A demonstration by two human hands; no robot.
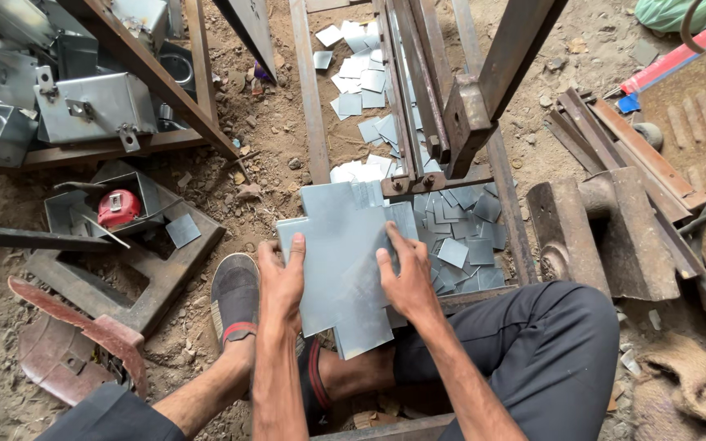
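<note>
Dirt floor [230, 163], both hands (flat) on cross-shaped metal sheet [345, 261]

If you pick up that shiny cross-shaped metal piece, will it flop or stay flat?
The metal sheet probably stays mostly flat: it looks thin but rigid under the left hand and right hand. Its smooth shine suggests slipperiness, and cut edges may be sharp.

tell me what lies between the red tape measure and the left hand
In the head view, between the red tape measure and the left hand: a small square offcut, bare dirt and a dark shoe.
</note>
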